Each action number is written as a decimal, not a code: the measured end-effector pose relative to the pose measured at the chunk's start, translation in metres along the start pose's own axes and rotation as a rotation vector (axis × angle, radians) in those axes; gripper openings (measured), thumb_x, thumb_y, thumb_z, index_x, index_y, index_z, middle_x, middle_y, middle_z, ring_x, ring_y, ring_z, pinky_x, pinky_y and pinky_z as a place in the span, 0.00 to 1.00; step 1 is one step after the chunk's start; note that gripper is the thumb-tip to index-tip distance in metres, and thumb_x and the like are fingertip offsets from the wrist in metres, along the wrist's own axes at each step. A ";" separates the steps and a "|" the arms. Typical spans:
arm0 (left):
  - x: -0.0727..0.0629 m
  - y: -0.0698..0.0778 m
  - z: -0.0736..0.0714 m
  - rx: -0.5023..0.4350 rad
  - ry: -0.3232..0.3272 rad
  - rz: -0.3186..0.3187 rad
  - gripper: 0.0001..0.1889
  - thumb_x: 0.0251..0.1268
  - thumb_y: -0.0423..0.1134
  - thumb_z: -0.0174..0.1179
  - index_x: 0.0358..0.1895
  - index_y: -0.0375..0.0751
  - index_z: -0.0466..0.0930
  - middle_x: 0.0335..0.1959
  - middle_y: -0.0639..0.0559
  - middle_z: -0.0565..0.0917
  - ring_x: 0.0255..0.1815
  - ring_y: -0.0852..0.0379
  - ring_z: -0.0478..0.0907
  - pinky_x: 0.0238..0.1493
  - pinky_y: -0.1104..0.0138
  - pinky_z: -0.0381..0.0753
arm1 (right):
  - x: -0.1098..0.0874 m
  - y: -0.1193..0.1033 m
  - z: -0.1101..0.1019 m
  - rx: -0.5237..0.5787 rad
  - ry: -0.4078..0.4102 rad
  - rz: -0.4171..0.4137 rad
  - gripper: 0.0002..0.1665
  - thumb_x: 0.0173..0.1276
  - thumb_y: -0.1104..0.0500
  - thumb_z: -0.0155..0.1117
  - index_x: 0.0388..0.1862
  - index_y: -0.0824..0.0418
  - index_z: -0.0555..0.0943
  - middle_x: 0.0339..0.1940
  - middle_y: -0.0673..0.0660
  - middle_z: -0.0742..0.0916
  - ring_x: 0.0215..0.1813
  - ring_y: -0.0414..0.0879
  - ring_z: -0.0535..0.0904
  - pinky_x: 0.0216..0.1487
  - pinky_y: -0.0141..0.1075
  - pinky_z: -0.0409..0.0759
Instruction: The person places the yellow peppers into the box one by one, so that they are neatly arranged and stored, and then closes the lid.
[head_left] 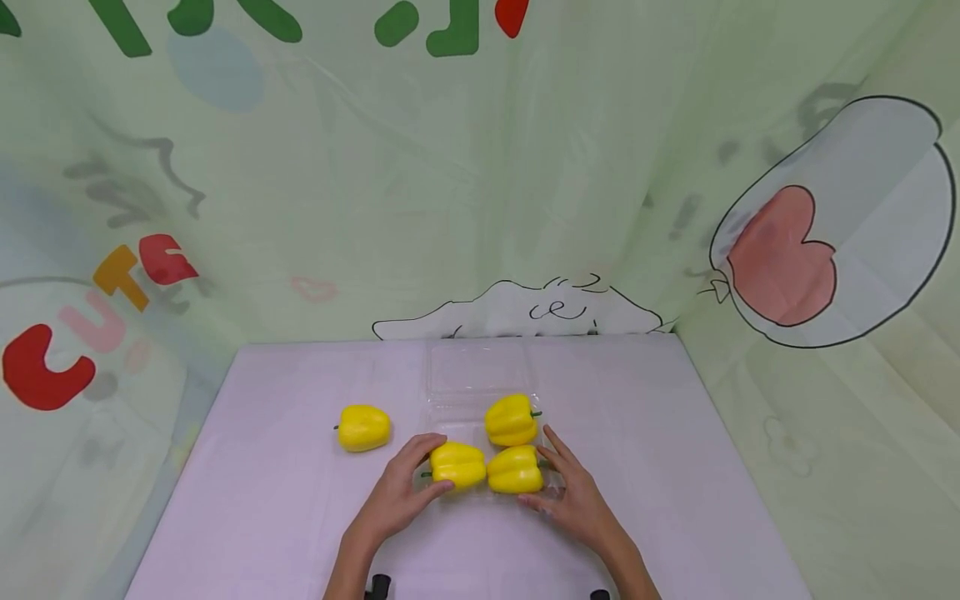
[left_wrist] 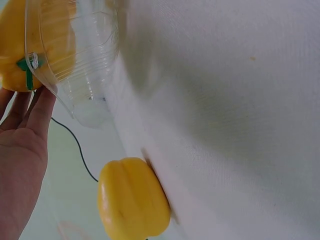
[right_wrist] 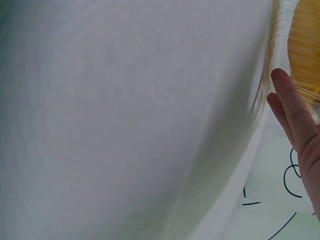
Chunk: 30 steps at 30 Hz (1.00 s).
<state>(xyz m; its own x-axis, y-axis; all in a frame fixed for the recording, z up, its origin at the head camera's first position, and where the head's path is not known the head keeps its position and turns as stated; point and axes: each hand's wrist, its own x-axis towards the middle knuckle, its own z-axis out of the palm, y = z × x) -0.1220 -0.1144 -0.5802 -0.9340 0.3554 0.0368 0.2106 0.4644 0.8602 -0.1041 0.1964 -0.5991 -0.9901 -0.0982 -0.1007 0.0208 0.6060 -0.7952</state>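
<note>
In the head view, my left hand [head_left: 403,483] grips a yellow bell pepper [head_left: 459,465] between thumb and fingers, its green stem toward the palm. This pepper is at the left of a clear plastic clamshell container [head_left: 480,371], whose lid lies open toward the back. Two more yellow bell peppers, a front one [head_left: 515,470] and a back one [head_left: 512,420], sit at the container's right side. My right hand [head_left: 573,492] is beside them, fingers spread; the right wrist view shows its fairly straight fingers [right_wrist: 295,112] against the container's outer wall [right_wrist: 282,45].
Another yellow bell pepper [head_left: 363,428] lies on the pale tabletop [head_left: 285,517], left of the container. Printed curtains [head_left: 420,208] hang behind the table and at its sides. Black objects [head_left: 381,586] show at the front edge of view.
</note>
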 end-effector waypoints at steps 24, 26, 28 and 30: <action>0.002 0.000 0.000 0.089 -0.038 -0.018 0.36 0.65 0.47 0.75 0.75 0.44 0.75 0.75 0.52 0.77 0.78 0.47 0.74 0.78 0.49 0.75 | -0.001 -0.001 0.000 0.005 -0.001 -0.016 0.54 0.53 0.50 0.88 0.77 0.60 0.74 0.90 0.52 0.60 0.72 0.58 0.81 0.59 0.48 0.90; 0.003 0.000 0.000 0.107 -0.036 -0.010 0.36 0.64 0.46 0.75 0.75 0.43 0.75 0.75 0.51 0.78 0.78 0.46 0.75 0.78 0.48 0.75 | -0.001 -0.001 0.000 0.005 -0.001 -0.015 0.54 0.53 0.50 0.88 0.77 0.60 0.74 0.90 0.52 0.60 0.72 0.58 0.81 0.59 0.48 0.91; 0.003 0.000 0.000 0.124 -0.035 0.001 0.36 0.64 0.46 0.75 0.75 0.42 0.75 0.75 0.50 0.78 0.77 0.45 0.75 0.77 0.47 0.76 | 0.000 0.000 0.000 0.001 0.001 -0.015 0.54 0.53 0.50 0.88 0.77 0.59 0.74 0.90 0.52 0.59 0.72 0.58 0.81 0.59 0.48 0.91; 0.003 0.001 0.000 0.147 -0.037 0.009 0.36 0.65 0.47 0.75 0.75 0.42 0.75 0.75 0.49 0.78 0.77 0.45 0.75 0.77 0.47 0.76 | 0.000 0.000 0.000 -0.002 0.001 -0.012 0.54 0.54 0.50 0.88 0.78 0.59 0.74 0.90 0.52 0.59 0.73 0.58 0.81 0.59 0.48 0.91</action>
<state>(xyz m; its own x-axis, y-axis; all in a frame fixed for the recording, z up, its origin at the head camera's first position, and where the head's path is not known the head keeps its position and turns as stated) -0.1248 -0.1132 -0.5793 -0.9213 0.3881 0.0229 0.2612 0.5742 0.7759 -0.1040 0.1964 -0.5992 -0.9903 -0.1052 -0.0905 0.0082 0.6065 -0.7950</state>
